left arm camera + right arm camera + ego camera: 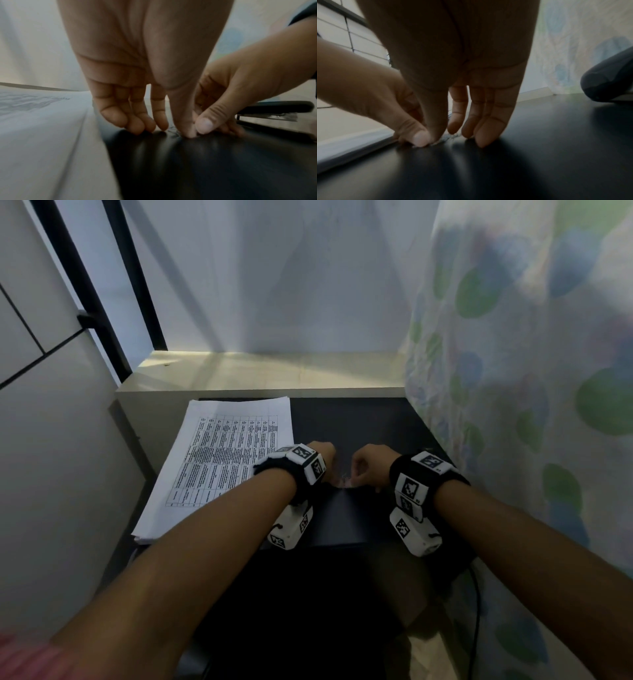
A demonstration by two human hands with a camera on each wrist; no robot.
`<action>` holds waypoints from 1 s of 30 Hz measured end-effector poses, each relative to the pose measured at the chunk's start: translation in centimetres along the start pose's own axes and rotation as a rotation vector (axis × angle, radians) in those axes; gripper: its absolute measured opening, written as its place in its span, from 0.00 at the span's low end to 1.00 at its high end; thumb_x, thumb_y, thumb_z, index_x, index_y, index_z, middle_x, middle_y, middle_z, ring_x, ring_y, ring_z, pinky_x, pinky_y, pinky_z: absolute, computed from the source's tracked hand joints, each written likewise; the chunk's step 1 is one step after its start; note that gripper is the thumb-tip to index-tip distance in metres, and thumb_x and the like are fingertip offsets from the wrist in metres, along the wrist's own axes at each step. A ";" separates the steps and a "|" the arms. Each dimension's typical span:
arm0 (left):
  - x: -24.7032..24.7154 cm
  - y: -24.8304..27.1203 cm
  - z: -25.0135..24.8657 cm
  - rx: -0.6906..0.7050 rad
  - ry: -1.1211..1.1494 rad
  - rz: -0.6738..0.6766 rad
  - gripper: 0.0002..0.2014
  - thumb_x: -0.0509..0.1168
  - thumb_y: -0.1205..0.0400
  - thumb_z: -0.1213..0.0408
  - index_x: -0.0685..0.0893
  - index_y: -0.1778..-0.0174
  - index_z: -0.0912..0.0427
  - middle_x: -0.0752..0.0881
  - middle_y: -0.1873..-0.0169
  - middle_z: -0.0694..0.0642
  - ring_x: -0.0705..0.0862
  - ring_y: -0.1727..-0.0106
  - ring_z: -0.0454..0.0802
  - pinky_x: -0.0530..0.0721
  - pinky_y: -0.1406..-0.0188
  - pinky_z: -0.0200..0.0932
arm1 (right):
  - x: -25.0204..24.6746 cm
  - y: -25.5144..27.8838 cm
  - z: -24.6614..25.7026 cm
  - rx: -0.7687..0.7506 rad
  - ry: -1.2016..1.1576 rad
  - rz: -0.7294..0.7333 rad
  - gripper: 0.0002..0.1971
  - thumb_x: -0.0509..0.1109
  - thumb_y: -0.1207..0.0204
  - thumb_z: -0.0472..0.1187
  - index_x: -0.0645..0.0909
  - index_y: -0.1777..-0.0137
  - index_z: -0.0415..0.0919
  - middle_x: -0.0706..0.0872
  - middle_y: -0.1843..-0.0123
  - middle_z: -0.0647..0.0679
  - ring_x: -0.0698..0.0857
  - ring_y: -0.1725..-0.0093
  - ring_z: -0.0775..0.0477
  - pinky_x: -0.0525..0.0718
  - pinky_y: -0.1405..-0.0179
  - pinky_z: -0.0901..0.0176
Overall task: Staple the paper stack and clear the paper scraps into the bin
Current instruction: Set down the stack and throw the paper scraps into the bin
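Observation:
A white printed paper stack lies on the left of the black table. My left hand and right hand meet at the table's middle, fingers pointing down. A small heap of thin scraps sits between them. In the left wrist view the left hand has its fingertips on the table, its thumb against the right thumb, the scraps between them. In the right wrist view the right hand stands on fairly straight fingers around the scraps. No bin is in view.
A black stapler lies on the table just right of the hands, its rounded end near the patterned curtain. A pale ledge runs behind the table. A black cable hangs at the front right.

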State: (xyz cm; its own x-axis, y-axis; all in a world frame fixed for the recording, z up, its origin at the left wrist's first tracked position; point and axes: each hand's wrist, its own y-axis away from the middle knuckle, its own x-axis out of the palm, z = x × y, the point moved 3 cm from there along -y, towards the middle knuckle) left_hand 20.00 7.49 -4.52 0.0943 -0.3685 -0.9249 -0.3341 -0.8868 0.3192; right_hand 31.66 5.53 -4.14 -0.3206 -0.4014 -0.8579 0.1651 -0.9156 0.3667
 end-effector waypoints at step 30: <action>0.2 -0.4 2.2 -0.001 -0.058 0.037 0.18 0.69 0.23 0.65 0.84 0.38 0.66 0.86 0.40 0.64 0.85 0.38 0.61 0.84 0.37 0.50 | 0.6 0.5 1.3 -0.358 0.359 0.052 0.20 0.68 0.24 0.33 0.81 0.32 0.44 0.79 0.26 0.47 0.78 0.28 0.48 0.71 0.31 0.63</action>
State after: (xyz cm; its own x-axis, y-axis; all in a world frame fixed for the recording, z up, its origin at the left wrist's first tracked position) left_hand 18.08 8.35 -5.29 0.0278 -0.3845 -0.9227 -0.3351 -0.8732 0.3538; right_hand 30.34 4.81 -4.03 0.0271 -0.3547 -0.9346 0.5015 -0.8039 0.3197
